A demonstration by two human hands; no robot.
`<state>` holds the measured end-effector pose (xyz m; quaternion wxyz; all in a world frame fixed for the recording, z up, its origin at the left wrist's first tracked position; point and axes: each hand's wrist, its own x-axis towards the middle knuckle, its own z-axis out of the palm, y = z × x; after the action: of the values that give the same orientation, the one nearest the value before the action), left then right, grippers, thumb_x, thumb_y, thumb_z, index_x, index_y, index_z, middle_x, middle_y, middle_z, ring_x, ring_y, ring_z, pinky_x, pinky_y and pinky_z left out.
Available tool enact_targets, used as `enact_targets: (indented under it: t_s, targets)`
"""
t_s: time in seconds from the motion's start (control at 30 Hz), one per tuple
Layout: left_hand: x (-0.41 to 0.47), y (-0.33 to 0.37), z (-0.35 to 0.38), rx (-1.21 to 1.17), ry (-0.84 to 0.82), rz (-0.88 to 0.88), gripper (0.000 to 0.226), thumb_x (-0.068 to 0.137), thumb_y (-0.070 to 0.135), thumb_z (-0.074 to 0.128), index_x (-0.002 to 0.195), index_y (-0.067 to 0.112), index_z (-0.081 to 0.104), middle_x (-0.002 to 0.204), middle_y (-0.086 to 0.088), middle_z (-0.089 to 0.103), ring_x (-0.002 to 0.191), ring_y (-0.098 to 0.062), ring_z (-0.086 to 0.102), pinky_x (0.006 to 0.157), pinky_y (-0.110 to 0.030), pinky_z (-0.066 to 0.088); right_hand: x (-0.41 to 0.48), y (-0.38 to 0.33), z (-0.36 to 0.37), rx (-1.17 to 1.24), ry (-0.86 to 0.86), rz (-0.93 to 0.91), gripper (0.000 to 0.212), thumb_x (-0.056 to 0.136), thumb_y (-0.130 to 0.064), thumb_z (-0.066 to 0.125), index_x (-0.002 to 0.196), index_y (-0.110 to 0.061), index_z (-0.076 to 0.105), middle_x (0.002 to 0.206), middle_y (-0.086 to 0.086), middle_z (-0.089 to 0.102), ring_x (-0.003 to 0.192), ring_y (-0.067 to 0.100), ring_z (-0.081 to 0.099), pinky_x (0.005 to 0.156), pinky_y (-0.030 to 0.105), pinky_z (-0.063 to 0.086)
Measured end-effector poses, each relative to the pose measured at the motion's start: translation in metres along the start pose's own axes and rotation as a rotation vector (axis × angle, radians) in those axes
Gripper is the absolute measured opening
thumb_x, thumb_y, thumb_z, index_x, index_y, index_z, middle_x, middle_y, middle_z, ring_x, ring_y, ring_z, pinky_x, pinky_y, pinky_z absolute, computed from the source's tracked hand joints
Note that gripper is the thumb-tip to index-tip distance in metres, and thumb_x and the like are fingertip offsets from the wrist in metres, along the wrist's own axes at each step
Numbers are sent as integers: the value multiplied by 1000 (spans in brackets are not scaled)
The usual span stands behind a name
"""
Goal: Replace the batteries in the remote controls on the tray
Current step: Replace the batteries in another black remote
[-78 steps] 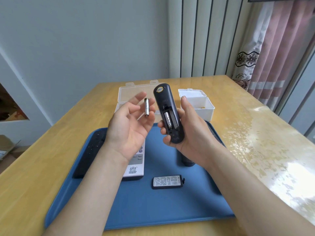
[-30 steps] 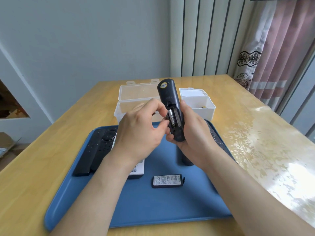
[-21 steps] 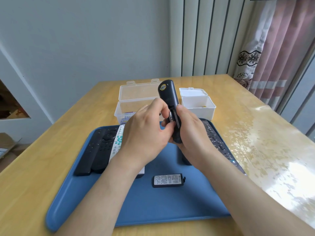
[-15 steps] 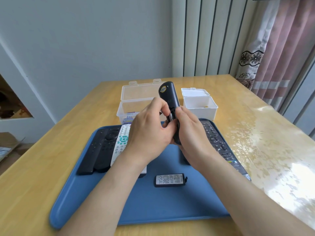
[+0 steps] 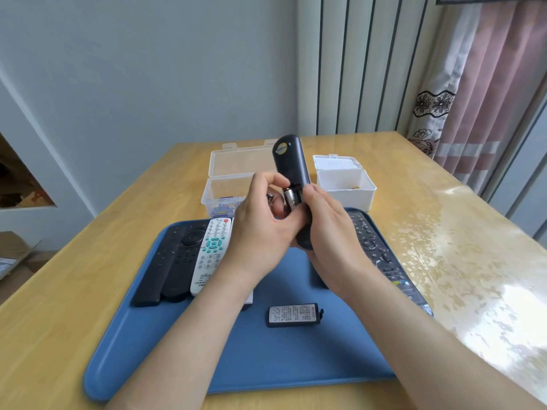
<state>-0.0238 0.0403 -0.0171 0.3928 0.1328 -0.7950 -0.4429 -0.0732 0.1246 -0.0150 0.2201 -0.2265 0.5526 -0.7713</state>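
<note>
Pinching battery (image 5: 289, 196), fingers (image 5: 317, 202) curled round remote (image 5: 291, 161)

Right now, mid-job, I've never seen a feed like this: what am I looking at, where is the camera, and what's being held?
There is no machine here: a person works with two bare hands. The one picture comes from a wide camera worn on their head, looking forward and down, so both arms enter from the bottom.

The right hand grips a dark remote, held upright with its back to the camera and its battery bay open. The left hand pinches a battery at that bay.

Below, a wooden table bears a blue tray. On it lie black remotes, a white remote, a keyed remote along the right edge, and a small labelled cover, likely the bay's. Behind the tray stand a clear box and a white box, both open.
</note>
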Motion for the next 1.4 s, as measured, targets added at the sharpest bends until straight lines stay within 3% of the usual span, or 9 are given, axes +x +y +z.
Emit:
enact_targets:
  t_s: [0.2, 0.33, 0.43, 0.6, 0.73, 0.9, 1.0, 1.13, 1.4]
  targets:
    - [-1, 5, -1, 148, 78, -56, 21, 79, 18, 67, 94, 24, 54, 72, 6, 63, 56, -10, 53, 54, -27, 44, 7, 7, -3, -67, -33, 83, 31, 91, -35, 49, 102, -9, 63, 90, 10, 66, 80, 21, 59, 72, 41, 50]
    - [15, 6, -6, -690, 45, -568, 20, 89, 3, 39, 95, 11, 56, 61, -1, 45, 46, -11, 34, 34, -17, 22, 8, -6, -16, -150, -153, 140, 15, 93, -10, 58, 106, -3, 61, 86, 10, 61, 67, 13, 59, 55, 21, 45]
    - [25, 4, -11, -893, -27, -709, 21, 92, 2, 36, 93, 9, 55, 60, 0, 39, 42, -7, 28, 30, -14, 17, 11, -17, -31, -179, -96, 127, 11, 88, -2, 63, 99, -5, 63, 84, 11, 60, 65, 10, 63, 53, 20, 43]
    - [63, 10, 35, -324, -257, -451, 21, 100, 2, 37, 105, 8, 56, 76, -5, 59, 58, -14, 43, 42, -18, 32, 40, -37, -73, -283, 143, 56, 15, 88, -2, 62, 102, -7, 62, 81, 6, 61, 73, 11, 66, 57, 20, 47]
    - [101, 4, 83, 150, -380, -241, 29, 94, 8, 41, 111, 17, 63, 103, -5, 68, 100, -23, 56, 81, -29, 46, 65, -39, -95, -429, 234, 74, 22, 91, -4, 58, 111, -13, 59, 85, 4, 61, 82, 15, 64, 67, 26, 49]
    - [125, -11, 103, 171, -514, -193, 38, 92, 3, 40, 122, 18, 59, 124, -4, 61, 114, -21, 56, 90, -30, 46, 92, -43, -103, -431, 284, 48, 18, 92, -4, 56, 105, -16, 57, 87, 6, 62, 81, 16, 63, 67, 27, 49]
    - [133, -21, 75, 83, -349, -133, 40, 89, -4, 41, 105, 20, 69, 107, 0, 69, 103, -15, 62, 92, -30, 49, 102, -39, -97, -420, 251, 63, 20, 92, -2, 54, 109, -12, 57, 93, 8, 68, 83, 17, 64, 68, 26, 50]
    - [145, -33, 16, 144, -343, -212, 36, 84, -2, 43, 77, 22, 70, 75, 3, 71, 66, -13, 60, 68, -29, 53, 103, -38, -85, -441, 149, 64, 20, 90, -2, 57, 109, -8, 61, 95, 10, 73, 82, 17, 67, 69, 27, 53]
    - [147, -68, -34, 691, -571, -284, 27, 80, 4, 51, 79, 23, 70, 76, 4, 73, 69, -13, 67, 74, -28, 55, 104, -17, -25, -814, -73, 96, 14, 95, -22, 51, 100, -12, 60, 71, 3, 52, 64, 18, 48, 55, 27, 36]
